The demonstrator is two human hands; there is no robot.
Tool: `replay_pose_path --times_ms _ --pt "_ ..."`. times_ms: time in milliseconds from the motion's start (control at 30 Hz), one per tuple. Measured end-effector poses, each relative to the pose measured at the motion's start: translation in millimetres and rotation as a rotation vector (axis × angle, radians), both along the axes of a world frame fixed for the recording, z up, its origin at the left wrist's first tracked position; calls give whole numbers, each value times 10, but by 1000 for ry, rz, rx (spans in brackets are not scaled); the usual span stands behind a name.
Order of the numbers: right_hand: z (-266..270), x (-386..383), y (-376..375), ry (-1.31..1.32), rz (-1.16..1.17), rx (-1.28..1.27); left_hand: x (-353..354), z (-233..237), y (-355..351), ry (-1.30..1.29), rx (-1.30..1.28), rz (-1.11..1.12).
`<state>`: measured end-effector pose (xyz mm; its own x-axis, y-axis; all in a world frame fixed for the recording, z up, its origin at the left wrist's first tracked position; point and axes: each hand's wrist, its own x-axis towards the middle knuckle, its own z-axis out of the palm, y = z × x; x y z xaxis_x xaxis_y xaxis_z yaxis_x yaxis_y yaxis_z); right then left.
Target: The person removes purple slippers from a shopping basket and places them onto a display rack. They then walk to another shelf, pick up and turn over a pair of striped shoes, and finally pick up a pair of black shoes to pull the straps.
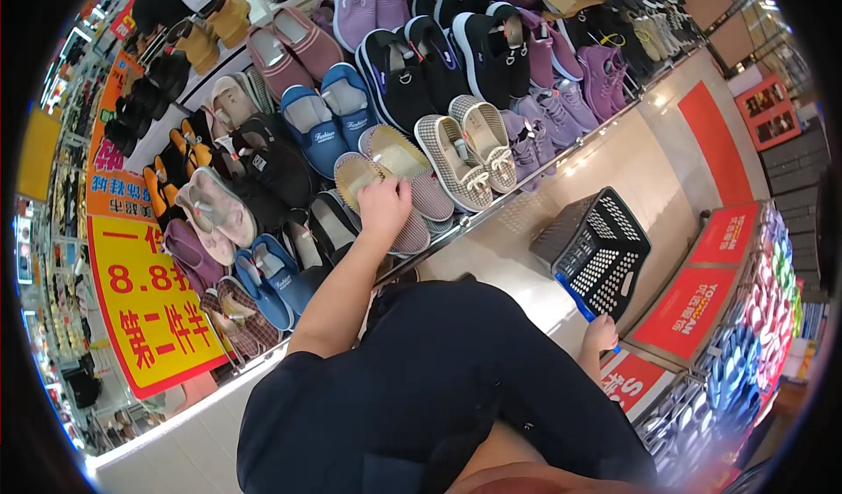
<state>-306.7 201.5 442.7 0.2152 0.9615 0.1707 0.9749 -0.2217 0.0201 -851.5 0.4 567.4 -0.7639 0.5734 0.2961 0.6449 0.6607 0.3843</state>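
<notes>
1. Closest to the lens, a dark navy shirt point(421, 380) was seen filling the bottom of the view.
2. From there the left hand point(384, 203) was stretched up to a sloped shoe rack point(526, 183) and laid on a pair of striped slip-ons with tan insoles point(390, 154). The fingers were bent over the heel end, but whether anything was actually pinched couldn't be told from this angle.
3. That pair was sat on the rack's lower row, between some dark slip-ons point(329, 222) and a checked beige pair point(465, 152), with blue slip-ons point(329, 113) just above.
4. The right hand point(601, 332) was held low at the side and wrapped tight around the blue handle point(570, 292) of a black shopping basket point(605, 240).
5. The basket was tipped over the pale tiled floor point(631, 161), well apart from the striped pair.
6. Black sneakers point(421, 56) and purple sneakers point(561, 99) were lined up higher on the rack.
7. A yellow price sign point(149, 301) was hung at the rack's left end, and red signs point(693, 310) were spotted by the basket.
</notes>
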Motion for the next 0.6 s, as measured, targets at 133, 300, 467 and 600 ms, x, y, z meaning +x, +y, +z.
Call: replay_pose_path --times_ms 133,300,467,600 --pt "-5 61 -334 20 26 26 -52 35 9 -28 -59 -22" --pt "102 116 -436 42 43 53 -116 311 99 -299 -188 17" --pt "275 181 -471 11 28 -37 -254 314 170 -310 -241 29" --pt "326 196 -600 -22 59 -46 -206 362 -21 -254 -79 49"
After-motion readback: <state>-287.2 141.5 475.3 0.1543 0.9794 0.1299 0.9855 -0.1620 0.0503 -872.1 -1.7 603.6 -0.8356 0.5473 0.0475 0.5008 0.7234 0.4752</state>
